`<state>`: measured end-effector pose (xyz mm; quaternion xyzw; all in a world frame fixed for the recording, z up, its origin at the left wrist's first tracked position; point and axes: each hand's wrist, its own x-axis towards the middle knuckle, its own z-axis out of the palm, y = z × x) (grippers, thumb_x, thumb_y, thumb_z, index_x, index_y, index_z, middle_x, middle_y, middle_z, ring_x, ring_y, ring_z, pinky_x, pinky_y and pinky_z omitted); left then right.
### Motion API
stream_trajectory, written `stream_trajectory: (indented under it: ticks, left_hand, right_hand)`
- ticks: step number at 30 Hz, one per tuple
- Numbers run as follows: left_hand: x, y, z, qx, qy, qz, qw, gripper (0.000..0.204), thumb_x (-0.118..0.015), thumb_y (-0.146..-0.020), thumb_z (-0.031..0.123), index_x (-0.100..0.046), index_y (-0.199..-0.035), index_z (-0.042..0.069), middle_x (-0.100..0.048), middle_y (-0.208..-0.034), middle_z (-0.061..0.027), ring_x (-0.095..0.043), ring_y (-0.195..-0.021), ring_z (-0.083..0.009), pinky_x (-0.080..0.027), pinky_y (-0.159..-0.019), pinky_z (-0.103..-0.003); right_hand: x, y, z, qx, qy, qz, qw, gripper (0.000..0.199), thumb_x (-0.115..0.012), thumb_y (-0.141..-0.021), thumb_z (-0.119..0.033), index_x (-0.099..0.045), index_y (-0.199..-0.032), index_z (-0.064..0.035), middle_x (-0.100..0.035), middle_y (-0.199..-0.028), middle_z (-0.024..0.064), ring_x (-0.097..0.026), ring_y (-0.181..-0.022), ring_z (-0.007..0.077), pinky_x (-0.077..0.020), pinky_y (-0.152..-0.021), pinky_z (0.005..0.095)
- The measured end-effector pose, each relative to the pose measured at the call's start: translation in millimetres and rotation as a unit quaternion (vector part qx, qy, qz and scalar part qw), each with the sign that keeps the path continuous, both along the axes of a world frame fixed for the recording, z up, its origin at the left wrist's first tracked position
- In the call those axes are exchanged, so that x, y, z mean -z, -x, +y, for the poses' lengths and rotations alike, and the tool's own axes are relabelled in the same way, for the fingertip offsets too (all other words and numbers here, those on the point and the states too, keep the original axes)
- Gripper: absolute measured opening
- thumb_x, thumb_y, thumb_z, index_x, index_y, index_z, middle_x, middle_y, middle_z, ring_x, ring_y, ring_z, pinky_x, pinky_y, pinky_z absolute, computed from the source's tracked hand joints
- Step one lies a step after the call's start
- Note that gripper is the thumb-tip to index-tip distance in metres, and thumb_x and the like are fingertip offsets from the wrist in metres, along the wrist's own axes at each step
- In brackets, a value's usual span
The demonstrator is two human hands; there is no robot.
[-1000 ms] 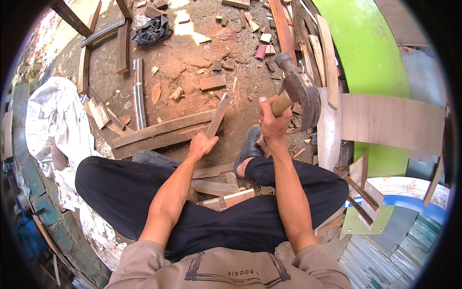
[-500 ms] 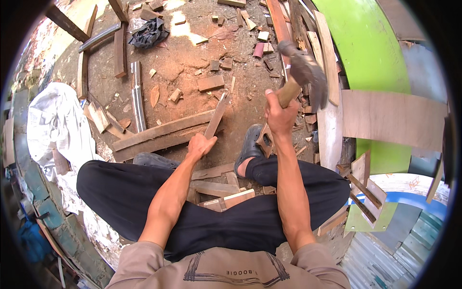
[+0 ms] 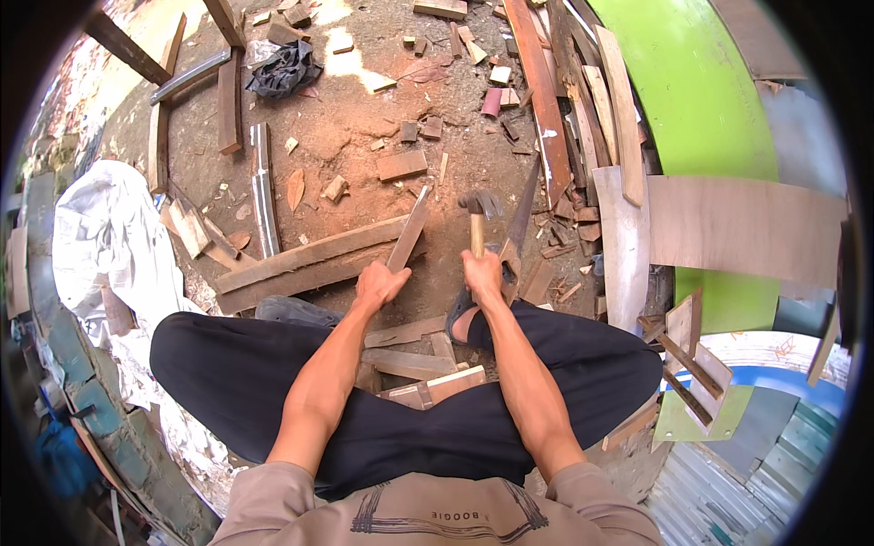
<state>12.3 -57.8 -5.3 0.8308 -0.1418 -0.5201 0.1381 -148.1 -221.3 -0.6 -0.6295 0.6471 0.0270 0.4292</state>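
My left hand [image 3: 380, 286] is closed round the lower end of a narrow wooden strip [image 3: 410, 227], whose slanted tip points up and away from me. The strip crosses in front of a long wooden beam [image 3: 309, 261] lying on the ground. To its right, my right hand [image 3: 482, 273] grips the wooden handle of a hammer [image 3: 478, 235], its dark metal head farthest from me. Strip and hammer are apart. Close beside my right hand is a handsaw [image 3: 524, 205], its wooden handle by my right foot.
Small wood offcuts [image 3: 401, 165] lie scattered over the dirt floor. Long boards [image 3: 539, 109] are piled at the right, beside a green panel [image 3: 719, 100]. A white sack [image 3: 105, 227] lies at the left, a black plastic bag [image 3: 284, 70] farther off. Wood scraps [image 3: 410, 364] lie between my legs.
My right hand has brought the hammer down and to the left, from raised over the board pile to beside the strip. My left hand keeps its hold on the strip, nearly unmoved.
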Motion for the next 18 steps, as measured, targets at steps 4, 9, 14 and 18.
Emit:
stream_trajectory:
  ticks: [4,9,14,18]
  left_hand:
    - [13.1,1.1,7.8,-0.010,0.046,-0.013,0.999,0.068,-0.070,-0.079,0.049,-0.069,-0.115,-0.008,-0.072,-0.105,-0.0306,-0.069,-0.104,-0.0430,-0.053,-0.089,-0.048]
    - [31.7,0.7,41.8,-0.047,0.248,0.055,0.966,0.052,-0.068,-0.081,0.043,-0.069,-0.106,-0.003,-0.073,-0.092,-0.0224,-0.070,-0.088,-0.0354,-0.052,-0.081,-0.045]
    - [-11.1,-0.7,25.4,-0.076,0.307,0.032,0.948,0.043,-0.070,-0.081,0.035,-0.068,-0.102,-0.003,-0.072,-0.087,-0.0176,-0.068,-0.081,-0.0283,-0.053,-0.076,-0.040]
    - [-53.5,-10.2,25.0,-0.074,0.357,0.020,0.931,0.039,-0.070,-0.080,0.028,-0.070,-0.101,-0.004,-0.072,-0.087,-0.0162,-0.068,-0.081,-0.0255,-0.053,-0.075,-0.039]
  right_hand:
    - [-39.0,-32.4,-32.0,-0.018,0.030,-0.039,0.999,0.036,-0.068,-0.082,-0.033,-0.070,-0.087,0.0023,-0.069,-0.071,0.0226,-0.071,-0.073,0.0379,-0.0532,-0.071,0.0470]
    - [-31.2,-28.1,-19.6,0.007,-0.050,-0.081,0.995,0.025,-0.071,-0.087,-0.022,-0.063,-0.082,0.0014,-0.057,-0.056,0.0057,-0.056,-0.045,0.0173,-0.0440,-0.044,0.0361]
    - [17.9,0.1,19.7,0.127,-0.240,-0.037,0.962,0.021,-0.067,-0.092,-0.013,-0.060,-0.092,0.0064,-0.056,-0.064,0.0077,-0.055,-0.049,0.0180,-0.0450,-0.044,0.0362]
    - [28.4,5.6,36.2,0.121,-0.267,-0.034,0.955,0.021,-0.065,-0.094,-0.013,-0.059,-0.092,0.0067,-0.058,-0.067,0.0084,-0.056,-0.051,0.0189,-0.0471,-0.045,0.0362]
